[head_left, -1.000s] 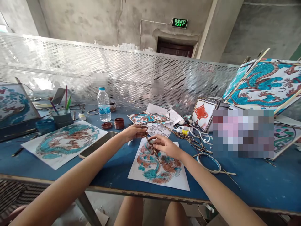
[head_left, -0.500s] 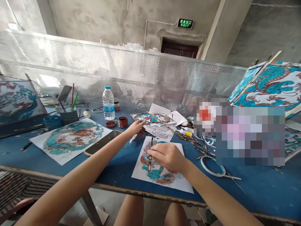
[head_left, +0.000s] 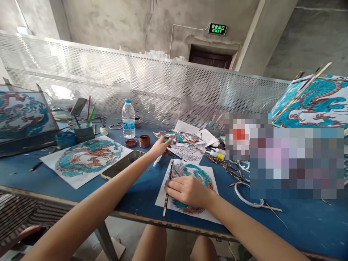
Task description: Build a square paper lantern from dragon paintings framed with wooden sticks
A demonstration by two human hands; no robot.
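Note:
My right hand has its fingers closed on a thin, dark-mottled bamboo strip. The strip lies along the left side of a sheet with a teal and brown dragon painting, and the palm covers part of the picture. Farther back, my left hand is curled, its thumb stretched toward a small stick-framed dragon painting. A white nozzle, seemingly of a glue bottle, sticks out beneath that hand; the rest of it is hidden by the fingers. A line drawing lies just beyond.
A phone and another dragon painting lie at left. A water bottle stands behind open brown paint jars. At right are yellow-labelled glue, bamboo sticks and a white tape ring. A perforated metal screen runs behind.
My right hand has moved the bamboo strip left and toward me, from over the picture to the sheet's left margin. My left hand stays near the framed painting. The view has shifted slightly.

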